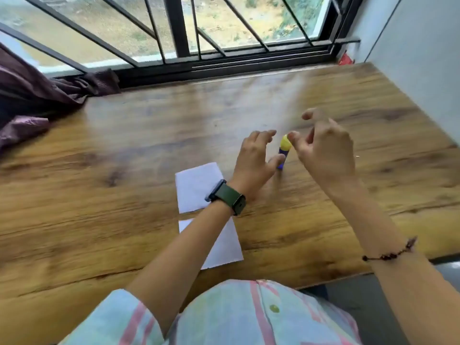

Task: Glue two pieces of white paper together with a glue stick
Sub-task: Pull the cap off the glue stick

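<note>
Glue stick [283,153]: upright on the counter [124,150] beyond the two papers [196,188], between my loosely spread, empty left grip [254,158] and right grip [323,148], left thumb nearest.

Single head-worn wide-angle view, looking forward and steeply down over the table [124,158]. Close range: both forearms fill the lower frame. Window [174,26] spans the top.

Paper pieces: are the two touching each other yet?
Apart. Head view shows a strip of bare wood table between the far paper and the near paper.
</note>
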